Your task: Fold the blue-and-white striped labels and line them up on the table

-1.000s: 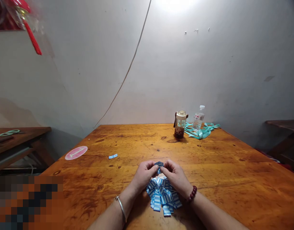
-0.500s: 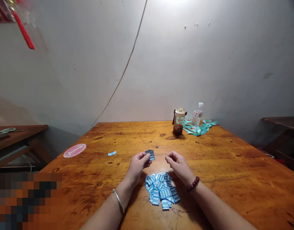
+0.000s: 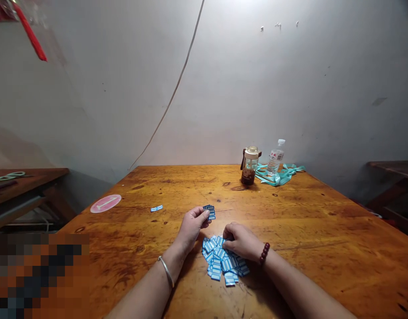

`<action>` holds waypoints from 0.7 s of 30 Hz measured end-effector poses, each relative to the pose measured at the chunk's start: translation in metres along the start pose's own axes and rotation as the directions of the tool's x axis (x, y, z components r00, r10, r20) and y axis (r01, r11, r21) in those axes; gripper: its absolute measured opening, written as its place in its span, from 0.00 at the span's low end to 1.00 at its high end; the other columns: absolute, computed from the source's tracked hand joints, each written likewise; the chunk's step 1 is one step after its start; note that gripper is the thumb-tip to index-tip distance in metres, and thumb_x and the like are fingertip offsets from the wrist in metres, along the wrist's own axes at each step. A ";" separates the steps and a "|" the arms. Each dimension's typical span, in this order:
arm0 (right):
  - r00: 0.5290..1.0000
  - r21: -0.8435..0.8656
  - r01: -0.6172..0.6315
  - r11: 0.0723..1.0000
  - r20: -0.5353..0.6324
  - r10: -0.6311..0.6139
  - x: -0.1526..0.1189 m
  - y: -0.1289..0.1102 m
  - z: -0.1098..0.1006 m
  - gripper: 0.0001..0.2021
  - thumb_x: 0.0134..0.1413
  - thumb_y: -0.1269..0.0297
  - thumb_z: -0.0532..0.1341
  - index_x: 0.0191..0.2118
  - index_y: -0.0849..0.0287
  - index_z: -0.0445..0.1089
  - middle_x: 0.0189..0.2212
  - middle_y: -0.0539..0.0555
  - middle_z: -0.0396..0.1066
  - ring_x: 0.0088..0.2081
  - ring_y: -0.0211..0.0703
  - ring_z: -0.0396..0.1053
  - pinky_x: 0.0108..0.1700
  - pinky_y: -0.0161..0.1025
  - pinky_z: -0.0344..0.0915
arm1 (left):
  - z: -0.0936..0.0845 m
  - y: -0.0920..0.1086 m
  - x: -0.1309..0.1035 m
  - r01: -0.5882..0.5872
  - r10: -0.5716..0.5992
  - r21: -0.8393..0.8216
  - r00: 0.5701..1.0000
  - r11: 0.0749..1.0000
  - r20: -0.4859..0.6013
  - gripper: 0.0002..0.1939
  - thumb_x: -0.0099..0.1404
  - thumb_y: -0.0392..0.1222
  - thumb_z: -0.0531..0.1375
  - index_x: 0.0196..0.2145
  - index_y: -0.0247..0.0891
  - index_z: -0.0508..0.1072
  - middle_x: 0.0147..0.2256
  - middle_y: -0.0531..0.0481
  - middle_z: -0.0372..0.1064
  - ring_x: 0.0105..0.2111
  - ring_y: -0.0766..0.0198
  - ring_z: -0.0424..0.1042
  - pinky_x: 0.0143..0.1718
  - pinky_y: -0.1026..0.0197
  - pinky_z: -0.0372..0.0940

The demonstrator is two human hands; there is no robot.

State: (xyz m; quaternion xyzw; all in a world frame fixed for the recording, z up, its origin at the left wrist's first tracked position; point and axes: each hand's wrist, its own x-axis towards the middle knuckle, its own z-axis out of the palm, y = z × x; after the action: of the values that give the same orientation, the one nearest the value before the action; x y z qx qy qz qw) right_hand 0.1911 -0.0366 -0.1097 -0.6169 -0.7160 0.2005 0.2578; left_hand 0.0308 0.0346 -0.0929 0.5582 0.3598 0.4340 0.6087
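My left hand (image 3: 194, 223) pinches a few small blue-and-white labels (image 3: 211, 212), fanned out above the tabletop between thumb and fingers. Directly in front of me lies a loose heap of the same labels (image 3: 220, 263), overlapping at many angles. Over the heap's upper right side is my right hand (image 3: 242, 241), fingers curled down and the thumb tip touching the labels. Whatever lies between those fingertips is hidden. Off to the left, a separate blue-and-white label piece (image 3: 156, 208) lies flat by itself.
The wooden table (image 3: 130, 266) reaches to the wall. A round pink sign (image 3: 106, 204) lies at its left edge. At the back right stand a lidded cup with dark contents (image 3: 249, 170) and a water bottle (image 3: 276, 157) among turquoise ribbon (image 3: 283, 178).
My right hand has come down and slightly left onto the heap of labels. The left hand stays almost in place with its labels. The view has shifted slightly.
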 end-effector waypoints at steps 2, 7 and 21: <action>1.000 0.071 -0.003 0.997 -0.021 0.005 0.002 0.003 0.001 0.03 0.37 0.73 0.60 0.24 0.61 0.65 0.23 0.48 0.62 0.27 0.36 0.58 0.26 0.29 0.50 | 0.000 0.000 0.000 0.003 -0.003 0.004 1.000 1.000 0.000 0.12 0.52 0.46 0.58 0.25 0.34 0.65 0.22 0.54 0.62 0.23 0.72 0.63 0.25 0.70 0.58; 0.983 0.504 -0.014 0.864 -0.151 0.103 0.008 0.000 -0.008 0.06 0.43 0.68 0.58 0.21 0.62 0.60 0.18 0.46 0.57 0.21 0.33 0.55 0.22 0.28 0.49 | 0.000 -0.002 0.001 0.012 -0.012 0.009 1.000 1.000 0.014 0.12 0.53 0.46 0.58 0.24 0.33 0.65 0.21 0.54 0.61 0.22 0.72 0.62 0.24 0.71 0.57; 0.949 0.825 0.024 0.565 -0.196 0.245 0.012 -0.016 0.015 0.12 0.46 0.59 0.59 0.22 0.62 0.59 0.16 0.47 0.58 0.17 0.31 0.53 0.19 0.28 0.49 | 0.026 -0.001 -0.019 0.107 -0.098 -0.130 0.992 0.986 0.077 0.12 0.53 0.45 0.59 0.26 0.32 0.65 0.24 0.51 0.65 0.24 0.71 0.64 0.26 0.70 0.59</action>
State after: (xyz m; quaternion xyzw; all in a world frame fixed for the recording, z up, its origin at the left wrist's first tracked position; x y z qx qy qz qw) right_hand 0.1679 -0.0270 -0.1104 -0.4937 -0.4554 0.4321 0.6017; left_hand 0.0483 0.0077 -0.0920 0.5116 0.3366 0.4054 0.6787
